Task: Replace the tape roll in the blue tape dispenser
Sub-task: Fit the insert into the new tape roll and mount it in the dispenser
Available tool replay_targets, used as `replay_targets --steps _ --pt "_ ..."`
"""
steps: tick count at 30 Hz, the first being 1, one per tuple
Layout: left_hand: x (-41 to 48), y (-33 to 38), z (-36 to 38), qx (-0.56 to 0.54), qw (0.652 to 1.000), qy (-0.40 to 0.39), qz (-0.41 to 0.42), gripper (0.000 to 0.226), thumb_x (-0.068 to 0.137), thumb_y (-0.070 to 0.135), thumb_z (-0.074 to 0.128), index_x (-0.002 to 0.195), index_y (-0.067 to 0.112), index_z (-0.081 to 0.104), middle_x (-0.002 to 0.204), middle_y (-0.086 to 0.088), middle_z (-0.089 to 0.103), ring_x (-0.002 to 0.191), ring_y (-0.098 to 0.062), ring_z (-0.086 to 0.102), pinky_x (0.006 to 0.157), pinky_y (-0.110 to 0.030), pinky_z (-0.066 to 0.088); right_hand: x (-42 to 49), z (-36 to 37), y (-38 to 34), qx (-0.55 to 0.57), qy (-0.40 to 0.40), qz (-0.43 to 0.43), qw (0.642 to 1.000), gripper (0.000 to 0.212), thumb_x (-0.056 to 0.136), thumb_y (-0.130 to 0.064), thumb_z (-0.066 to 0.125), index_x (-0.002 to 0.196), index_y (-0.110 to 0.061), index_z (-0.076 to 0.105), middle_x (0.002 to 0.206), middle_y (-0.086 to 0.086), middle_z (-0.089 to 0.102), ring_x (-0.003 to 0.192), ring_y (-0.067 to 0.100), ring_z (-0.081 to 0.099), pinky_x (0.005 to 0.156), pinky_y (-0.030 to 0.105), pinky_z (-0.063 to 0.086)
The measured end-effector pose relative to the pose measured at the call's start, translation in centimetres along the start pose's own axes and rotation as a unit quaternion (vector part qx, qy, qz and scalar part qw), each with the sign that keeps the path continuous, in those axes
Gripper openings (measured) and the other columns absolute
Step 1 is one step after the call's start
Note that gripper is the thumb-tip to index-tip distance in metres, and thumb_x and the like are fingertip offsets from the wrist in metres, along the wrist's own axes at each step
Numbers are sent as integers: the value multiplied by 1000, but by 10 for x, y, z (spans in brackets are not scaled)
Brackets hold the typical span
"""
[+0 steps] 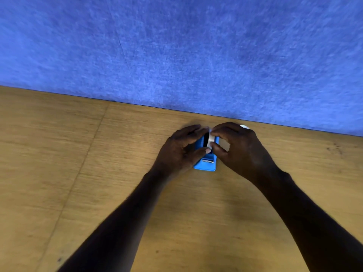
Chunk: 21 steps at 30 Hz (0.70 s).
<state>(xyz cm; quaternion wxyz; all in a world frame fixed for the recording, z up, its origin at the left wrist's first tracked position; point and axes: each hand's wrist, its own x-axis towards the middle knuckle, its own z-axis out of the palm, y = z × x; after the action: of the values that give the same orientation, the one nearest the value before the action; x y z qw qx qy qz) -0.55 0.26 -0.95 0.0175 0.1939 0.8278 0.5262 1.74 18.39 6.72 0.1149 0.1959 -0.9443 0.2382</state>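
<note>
The blue tape dispenser (205, 166) stands on the wooden table (78, 173), its metal cutter end toward me. A white tape roll (211, 139) sits upright over the dispenser's middle, with a dark slot showing beside it. My left hand (181, 151) wraps the dispenser's left side, thumb and fingertips touching the roll. My right hand (238, 150) pinches the roll from the right with thumb and fingers. Whether the roll is seated in the cradle is hidden by my fingers.
A small white object (244, 126) peeks out behind my right hand, near the table's far edge. A blue felt wall (176, 46) rises directly behind the table. A seam (86, 154) runs down the tabletop on the left.
</note>
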Motion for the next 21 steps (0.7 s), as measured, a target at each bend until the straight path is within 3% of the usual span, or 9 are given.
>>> replay_targets --steps 8,15,21 --pt "0 3 -1 30 999 -13 -5 55 88 45 64 139 27 58 146 4 55 138 -8 46 110 -41 45 3 -4 0 11 -15 8 1000 14 81 -6 73 94 -1 74 97 12 75 86 25 72 70 44 59" --pt "1 5 -2 32 999 -15 -14 57 85 48 63 139 28 59 146 6 55 139 -6 44 113 -37 43 7 -6 5 13 -10 -14 1000 5 81 0 72 84 0 76 87 13 76 78 26 72 66 43 58" --pt "1 3 0 36 999 -7 6 51 90 43 65 138 26 60 144 4 57 136 -7 48 109 -38 46 4 -2 4 24 -37 42 998 22 79 -19 75 99 -10 74 100 4 73 89 16 67 76 31 55"
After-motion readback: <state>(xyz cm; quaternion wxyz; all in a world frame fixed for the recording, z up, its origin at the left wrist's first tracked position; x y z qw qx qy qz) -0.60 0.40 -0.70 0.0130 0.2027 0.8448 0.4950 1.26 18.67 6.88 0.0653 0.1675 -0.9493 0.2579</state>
